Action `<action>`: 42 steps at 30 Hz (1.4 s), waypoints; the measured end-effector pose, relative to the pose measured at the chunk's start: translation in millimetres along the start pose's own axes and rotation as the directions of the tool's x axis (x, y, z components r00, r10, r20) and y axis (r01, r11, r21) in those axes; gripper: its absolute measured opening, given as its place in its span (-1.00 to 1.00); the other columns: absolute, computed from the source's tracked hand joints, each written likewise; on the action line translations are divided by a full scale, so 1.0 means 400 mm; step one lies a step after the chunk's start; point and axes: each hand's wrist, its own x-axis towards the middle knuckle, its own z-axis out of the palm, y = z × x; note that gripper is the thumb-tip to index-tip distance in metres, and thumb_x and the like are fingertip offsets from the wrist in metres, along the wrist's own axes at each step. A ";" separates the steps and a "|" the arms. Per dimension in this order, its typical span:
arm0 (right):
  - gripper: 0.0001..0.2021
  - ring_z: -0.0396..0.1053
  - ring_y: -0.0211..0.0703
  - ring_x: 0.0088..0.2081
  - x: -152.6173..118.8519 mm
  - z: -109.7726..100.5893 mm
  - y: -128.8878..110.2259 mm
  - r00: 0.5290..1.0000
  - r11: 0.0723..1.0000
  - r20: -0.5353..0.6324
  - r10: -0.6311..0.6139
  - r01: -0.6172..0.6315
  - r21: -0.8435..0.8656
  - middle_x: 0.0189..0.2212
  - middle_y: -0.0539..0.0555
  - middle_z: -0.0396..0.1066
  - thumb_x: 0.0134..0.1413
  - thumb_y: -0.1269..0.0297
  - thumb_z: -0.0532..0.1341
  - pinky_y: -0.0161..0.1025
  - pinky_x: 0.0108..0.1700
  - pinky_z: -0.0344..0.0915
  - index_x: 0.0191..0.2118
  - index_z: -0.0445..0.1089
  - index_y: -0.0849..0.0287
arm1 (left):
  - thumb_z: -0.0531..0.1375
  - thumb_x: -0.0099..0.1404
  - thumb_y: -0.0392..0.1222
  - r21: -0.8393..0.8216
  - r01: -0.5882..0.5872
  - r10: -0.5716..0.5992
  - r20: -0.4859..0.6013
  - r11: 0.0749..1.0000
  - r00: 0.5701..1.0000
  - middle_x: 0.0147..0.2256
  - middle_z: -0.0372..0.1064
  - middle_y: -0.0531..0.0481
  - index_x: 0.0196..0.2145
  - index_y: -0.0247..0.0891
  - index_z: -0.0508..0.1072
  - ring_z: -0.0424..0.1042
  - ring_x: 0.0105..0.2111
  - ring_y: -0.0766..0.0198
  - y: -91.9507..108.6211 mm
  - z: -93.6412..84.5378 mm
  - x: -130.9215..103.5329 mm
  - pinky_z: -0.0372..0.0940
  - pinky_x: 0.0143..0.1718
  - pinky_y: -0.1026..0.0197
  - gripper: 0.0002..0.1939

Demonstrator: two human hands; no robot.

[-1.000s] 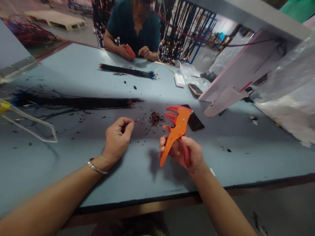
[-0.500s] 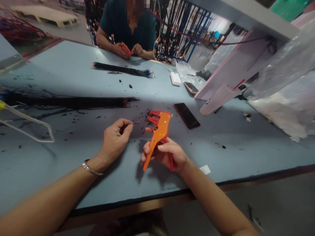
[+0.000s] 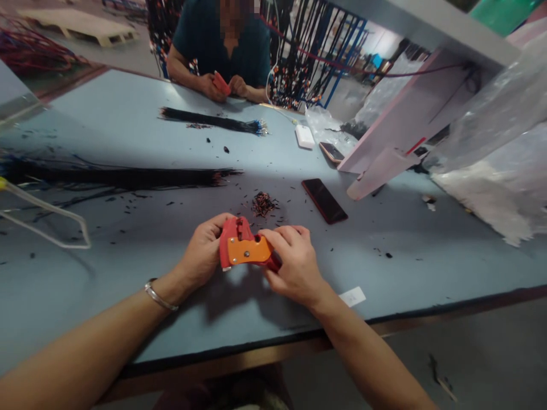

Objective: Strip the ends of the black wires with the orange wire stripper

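My right hand (image 3: 294, 259) is wrapped round the handles of an orange and red wire stripper (image 3: 250, 250), whose jaws point left. At those jaws is my left hand (image 3: 204, 250), fingers pinched together and fingertips partly hidden behind the red head. The thin black wire it held a moment earlier is out of sight now. A little pile of cut insulation bits (image 3: 264, 204) lies on the table just beyond the tool. Further left, a long bundle of black wires (image 3: 162, 177) stretches across the tabletop.
A phone (image 3: 325, 200) lies right of the scraps, near a white panel (image 3: 397, 108). Across the table (image 3: 171, 324), a person (image 3: 220, 51) holds a red tool behind a second wire bundle (image 3: 209, 119). A bent white rod (image 3: 51, 213) stands at left; plastic bags (image 3: 491, 131) fill the right.
My right hand has swung the wire stripper from upright to lying leftward, bringing its jaws to my left hand's fingers. The scrap pile behind it has come into view.
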 end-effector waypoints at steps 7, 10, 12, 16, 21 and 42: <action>-0.54 0.34 0.04 -0.12 -0.001 0.008 0.005 1.000 0.998 -0.019 -0.007 0.006 -0.057 -0.17 0.18 0.40 -0.09 0.32 0.20 0.04 0.05 0.10 0.03 0.33 0.17 | 0.30 0.04 -0.20 -0.084 0.056 -0.054 0.024 0.995 0.998 -0.54 0.34 0.10 -0.50 -0.25 0.40 0.26 -0.58 0.40 0.002 0.003 0.000 0.23 -0.54 0.35 -0.87; -0.55 0.33 0.04 -0.12 0.000 0.008 0.007 0.999 0.997 -0.033 -0.005 0.003 -0.071 -0.18 0.17 0.39 -0.09 0.32 0.19 0.05 0.05 0.10 0.02 0.33 0.16 | 0.32 0.02 -0.19 -0.063 0.031 -0.027 0.055 0.998 0.998 -0.53 0.37 0.09 -0.49 -0.26 0.43 0.30 -0.56 0.38 0.007 0.006 -0.003 0.27 -0.51 0.34 -0.85; -0.55 0.33 0.03 -0.12 0.000 0.008 0.009 0.999 0.997 -0.038 -0.014 0.011 -0.080 -0.18 0.17 0.38 -0.09 0.33 0.19 0.04 0.05 0.10 0.02 0.33 0.18 | 0.34 -0.01 -0.18 -0.015 0.004 -0.002 0.090 1.000 0.996 -0.50 0.41 0.08 -0.46 -0.28 0.45 0.34 -0.52 0.35 0.011 0.006 -0.004 0.30 -0.45 0.32 -0.82; -0.55 0.33 0.04 -0.13 -0.001 0.009 0.011 0.998 0.995 -0.053 -0.032 0.026 -0.101 -0.19 0.18 0.37 -0.08 0.33 0.19 0.01 0.00 0.14 0.02 0.34 0.20 | 0.34 0.00 -0.17 0.068 -0.035 0.025 0.135 0.997 0.991 -0.47 0.45 0.04 -0.45 -0.29 0.47 0.40 -0.46 0.30 0.018 0.004 -0.006 0.34 -0.38 0.29 -0.83; -0.65 0.32 0.05 -0.17 0.000 0.007 0.010 0.998 0.993 -0.059 -0.036 0.029 -0.113 -0.23 0.20 0.38 -0.05 0.31 0.17 -0.04 -0.10 0.20 -0.07 0.36 0.21 | 0.32 0.01 -0.14 0.096 -0.052 0.036 0.161 0.994 0.986 -0.46 0.50 0.00 -0.44 -0.28 0.52 0.45 -0.46 0.24 0.018 0.004 -0.006 0.39 -0.36 0.24 -0.84; -0.87 0.27 -0.13 -0.44 0.001 0.032 0.027 0.994 0.971 -0.074 -0.082 0.063 -0.231 -0.45 0.09 0.39 -0.03 0.36 0.12 -0.21 -0.32 0.17 -0.31 0.36 0.19 | 0.30 0.10 -0.14 0.083 -0.072 0.057 0.165 0.994 0.985 -0.51 0.42 0.04 -0.48 -0.26 0.48 0.36 -0.48 0.31 -0.001 0.009 -0.007 0.31 -0.40 0.29 -0.86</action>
